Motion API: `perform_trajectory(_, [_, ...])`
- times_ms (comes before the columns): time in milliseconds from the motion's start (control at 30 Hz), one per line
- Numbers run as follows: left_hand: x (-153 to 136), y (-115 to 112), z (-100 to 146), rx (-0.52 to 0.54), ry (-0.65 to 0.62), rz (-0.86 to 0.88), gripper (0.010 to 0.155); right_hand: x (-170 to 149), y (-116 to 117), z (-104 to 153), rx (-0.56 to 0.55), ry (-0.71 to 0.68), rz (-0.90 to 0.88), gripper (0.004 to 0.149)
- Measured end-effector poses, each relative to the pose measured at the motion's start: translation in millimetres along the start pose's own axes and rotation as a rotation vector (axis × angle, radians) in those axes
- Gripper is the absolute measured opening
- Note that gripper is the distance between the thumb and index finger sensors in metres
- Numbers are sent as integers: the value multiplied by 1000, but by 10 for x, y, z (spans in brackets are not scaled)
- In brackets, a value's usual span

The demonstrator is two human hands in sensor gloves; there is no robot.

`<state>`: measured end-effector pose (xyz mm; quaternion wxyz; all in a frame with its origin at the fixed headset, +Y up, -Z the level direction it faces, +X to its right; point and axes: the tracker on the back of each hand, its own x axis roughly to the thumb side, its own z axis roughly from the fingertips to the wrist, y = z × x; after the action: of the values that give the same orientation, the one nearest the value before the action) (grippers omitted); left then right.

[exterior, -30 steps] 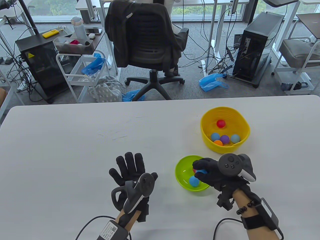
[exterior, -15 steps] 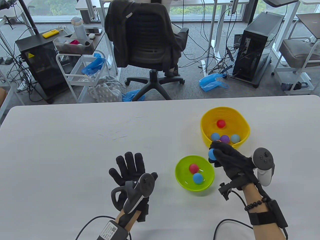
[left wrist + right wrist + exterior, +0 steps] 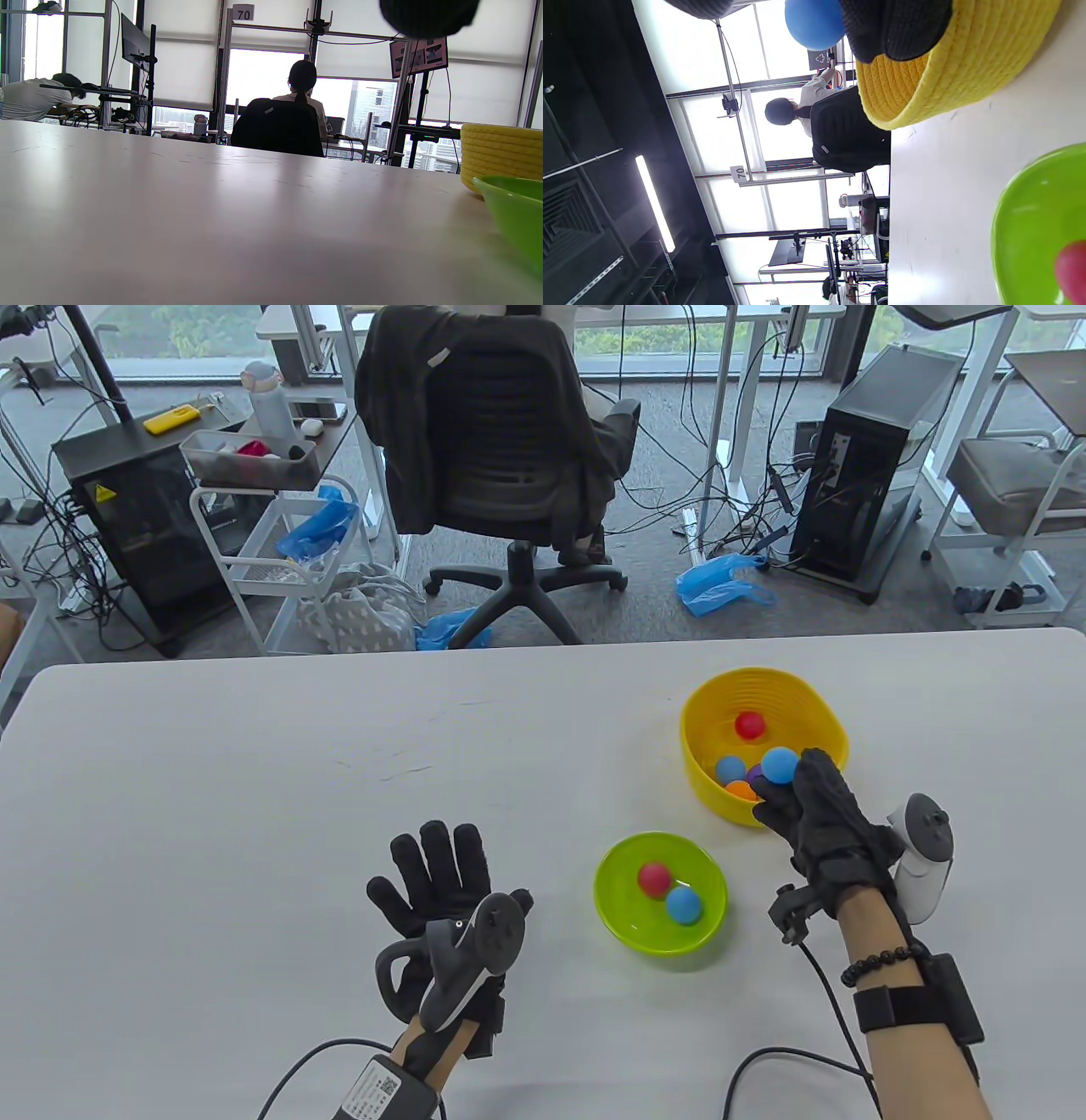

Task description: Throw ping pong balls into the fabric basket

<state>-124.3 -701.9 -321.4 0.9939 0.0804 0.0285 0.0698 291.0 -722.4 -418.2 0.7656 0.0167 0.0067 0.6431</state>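
Observation:
The yellow fabric basket stands right of the table's middle, with red, blue, purple and orange balls inside. My right hand holds a blue ball at its fingertips over the basket's near rim. The right wrist view shows this ball beside a finger above the basket. A green bowl in front of the basket holds a red ball and a blue ball. My left hand rests flat on the table, fingers spread, holding nothing.
The white table stretches left and far. In the left wrist view the basket and the green bowl sit at the right edge. An office chair, carts and cables stand beyond the table.
My right hand lifted a blue ball out of the green bowl and carried it up and right to the basket's near rim. The left hand has stayed still.

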Motion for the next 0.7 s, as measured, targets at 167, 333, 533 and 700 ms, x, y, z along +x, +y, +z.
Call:
perform_trajectory(167, [-16, -9, -15, -8, 9, 1, 92, 18, -64, -32, -32, -19, 17, 85])
perform_trajectory(333, [-15, -3, -17, -11, 11, -8, 92, 117, -41, 28, -53, -63, 73, 77])
perform_trajectory(533, [-29, 8, -17, -6, 16, -3, 92, 336, 163, 137, -92, -157, 358, 62])
perform_trajectory(700, [-38, 7, -16, -7, 17, 8, 92, 448, 449, 226, -41, -244, 591, 55])
